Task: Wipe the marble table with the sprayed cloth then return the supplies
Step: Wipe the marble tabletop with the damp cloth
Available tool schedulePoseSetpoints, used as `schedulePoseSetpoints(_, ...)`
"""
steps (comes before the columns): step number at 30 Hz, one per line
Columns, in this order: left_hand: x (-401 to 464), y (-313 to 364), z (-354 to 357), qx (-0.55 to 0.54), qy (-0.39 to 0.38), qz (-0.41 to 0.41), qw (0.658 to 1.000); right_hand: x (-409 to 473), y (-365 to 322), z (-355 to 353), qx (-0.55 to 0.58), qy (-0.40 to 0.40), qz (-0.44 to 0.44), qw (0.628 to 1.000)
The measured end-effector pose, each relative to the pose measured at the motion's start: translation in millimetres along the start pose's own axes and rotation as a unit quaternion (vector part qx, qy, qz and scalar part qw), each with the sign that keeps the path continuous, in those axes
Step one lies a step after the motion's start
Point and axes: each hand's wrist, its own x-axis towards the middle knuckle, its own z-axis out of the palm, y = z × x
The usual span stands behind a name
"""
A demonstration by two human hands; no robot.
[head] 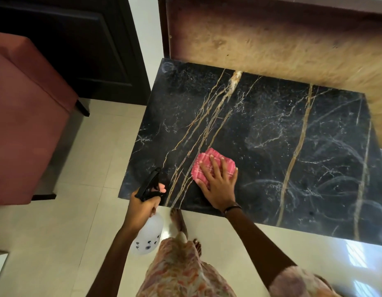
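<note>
A black marble table [271, 129] with gold and white veins fills the middle and right of the head view. Near its front left part lies a folded pink checked cloth [204, 162]. My right hand [218, 181] presses flat on the cloth, fingers spread over it. My left hand [142, 205] hangs just off the table's front left corner, gripping the neck of a translucent white spray bottle [148, 234] with a black trigger head [150, 185]. The bottle's nozzle points up toward the table edge.
A rust-red upholstered seat [25, 116] stands to the left on a pale tiled floor [89, 163]. Behind the table runs a brown wooden panel [271, 39]. A dark door [67, 39] is at the back left. My bare feet [181, 224] stand at the table's front edge.
</note>
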Motion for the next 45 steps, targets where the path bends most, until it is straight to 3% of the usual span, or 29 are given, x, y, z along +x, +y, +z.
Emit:
schedulePoseSetpoints(6, -21, -15, 1, 0.016, 0.05, -0.019, 0.998, -12, -76, 18, -0.019, 0.014, -0.142, 0.99)
schedulePoseSetpoints(10, -28, -20, 0, 0.033, 0.054, -0.037, 0.997, -54, -45, 26, -0.038, 0.024, -0.197, 0.979)
schedulePoseSetpoints(13, -32, -25, 0, 0.034, 0.054, -0.045, 0.997, -84, 15, 24, -0.054, 0.029, -0.173, 0.983)
schedulePoseSetpoints(17, -40, -25, 0, 0.04, 0.028, -0.012, 0.999, -86, 82, 7, -0.057, 0.004, -0.059, 0.997)
schedulePoseSetpoints(21, -42, -23, 11, 0.034, 0.03, -0.029, 0.999, -50, 64, -3, -0.023, -0.012, 0.028, 0.999)
schedulePoseSetpoints(26, -43, -15, 35, 0.039, 0.005, -0.033, 0.999, -53, 13, 15, -0.038, -0.001, -0.087, 0.995)
schedulePoseSetpoints(30, -45, -10, 52, 0.014, -0.023, -0.031, 0.999, -99, 43, 27, -0.052, 0.019, -0.155, 0.986)
schedulePoseSetpoints(35, -45, -19, 59, 0.055, -0.026, -0.048, 0.997, -131, 140, 12, -0.067, 0.019, -0.069, 0.995)
schedulePoseSetpoints(39, -48, -19, 70, 0.067, -0.015, -0.057, 0.996, -96, 146, -5, -0.013, -0.005, 0.053, 0.998)
schedulePoseSetpoints(41, -50, -13, 80, 0.058, -0.031, -0.044, 0.997, -76, 121, -6, -0.009, -0.012, 0.049, 0.999)
schedulePoseSetpoints(45, -55, 1, 102, 0.046, -0.064, -0.015, 0.997, -94, 87, 9, -0.044, -0.006, -0.058, 0.997)
